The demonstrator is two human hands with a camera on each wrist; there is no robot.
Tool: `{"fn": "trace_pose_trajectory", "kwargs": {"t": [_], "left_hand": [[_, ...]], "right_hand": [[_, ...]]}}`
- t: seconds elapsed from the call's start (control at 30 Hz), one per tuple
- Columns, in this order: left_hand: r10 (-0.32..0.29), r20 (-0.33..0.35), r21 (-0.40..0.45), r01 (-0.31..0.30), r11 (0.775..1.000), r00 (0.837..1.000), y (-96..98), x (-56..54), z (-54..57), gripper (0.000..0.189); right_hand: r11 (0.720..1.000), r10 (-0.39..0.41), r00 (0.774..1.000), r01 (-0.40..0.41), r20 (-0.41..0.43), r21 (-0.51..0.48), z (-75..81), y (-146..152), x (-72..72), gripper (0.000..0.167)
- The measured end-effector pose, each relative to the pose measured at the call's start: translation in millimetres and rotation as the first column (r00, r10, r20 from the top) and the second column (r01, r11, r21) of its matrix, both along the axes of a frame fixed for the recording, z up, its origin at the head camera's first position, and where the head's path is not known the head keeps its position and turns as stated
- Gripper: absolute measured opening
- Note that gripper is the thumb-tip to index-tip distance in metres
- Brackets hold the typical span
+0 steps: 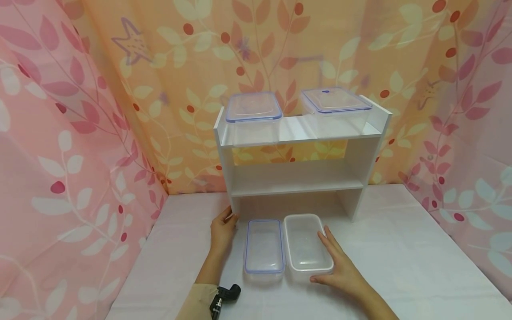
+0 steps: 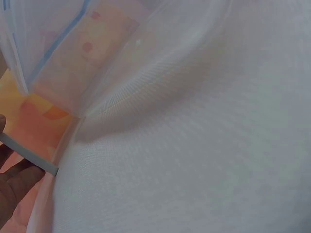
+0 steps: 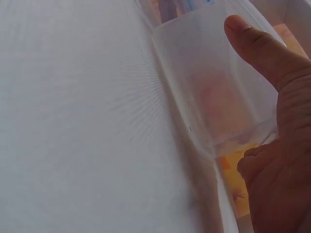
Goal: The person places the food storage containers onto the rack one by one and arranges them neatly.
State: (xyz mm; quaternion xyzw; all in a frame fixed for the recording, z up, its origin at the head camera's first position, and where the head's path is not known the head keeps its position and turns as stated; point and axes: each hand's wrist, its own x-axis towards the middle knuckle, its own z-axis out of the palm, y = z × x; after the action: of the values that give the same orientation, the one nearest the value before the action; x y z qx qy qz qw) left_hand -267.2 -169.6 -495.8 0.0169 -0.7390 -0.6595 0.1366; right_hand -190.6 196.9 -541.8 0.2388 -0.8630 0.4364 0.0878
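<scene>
My left hand [image 1: 224, 229] is at the foot of the white shelf rack [image 1: 298, 175]. In the left wrist view its thumb and fingers pinch the rack's upright panel [image 2: 29, 154] from both sides. My right hand [image 1: 340, 269] holds a clear food container with a white rim [image 1: 307, 242] at its near right corner. The thumb [image 3: 257, 46] lies along the near wall, while the other fingers reach over the right rim. Left of it stands a clear food container with a blue-edged lid [image 1: 264, 246], side by side with the white-rimmed one.
Two larger clear boxes with blue-edged lids stand on the rack's top shelf, one at the left [image 1: 254, 109] and one at the right [image 1: 336, 100]. A white cloth [image 1: 400, 266] covers the table. Patterned curtains [image 1: 72, 133] enclose the back and sides.
</scene>
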Motion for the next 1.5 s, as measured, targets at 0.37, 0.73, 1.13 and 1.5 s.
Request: {"fn": "trace_pose_trajectory", "kwargs": {"t": [0.37, 0.73, 1.13, 1.5], "left_hand": [[-0.001, -0.007, 0.006, 0.001, 1.000, 1.000, -1.4, -1.6, -2.2, 0.045], [-0.009, 0.004, -0.005, 0.009, 1.000, 1.000, -4.5, -10.1, -14.4, 0.046], [0.043, -0.023, -0.004, -0.043, 0.999, 0.999, -6.5, -23.5, -35.3, 0.044], [0.046, -0.022, -0.004, -0.047, 0.999, 0.999, -5.4, -22.0, -33.8, 0.044]], "right_hand": [[0.999, -0.045, 0.997, 0.045, -0.056, -0.014, -1.6, 1.8, -0.6, 0.123], [0.996, -0.035, 0.996, 0.028, -0.079, -0.079, -2.1, 2.6, -1.3, 0.121], [0.992, -0.026, 0.991, 0.009, -0.131, -0.127, 7.3, 2.0, 0.9, 0.117], [0.983, -0.009, 0.992, -0.014, -0.123, -0.183, 15.4, 2.4, 5.5, 0.117]]}}
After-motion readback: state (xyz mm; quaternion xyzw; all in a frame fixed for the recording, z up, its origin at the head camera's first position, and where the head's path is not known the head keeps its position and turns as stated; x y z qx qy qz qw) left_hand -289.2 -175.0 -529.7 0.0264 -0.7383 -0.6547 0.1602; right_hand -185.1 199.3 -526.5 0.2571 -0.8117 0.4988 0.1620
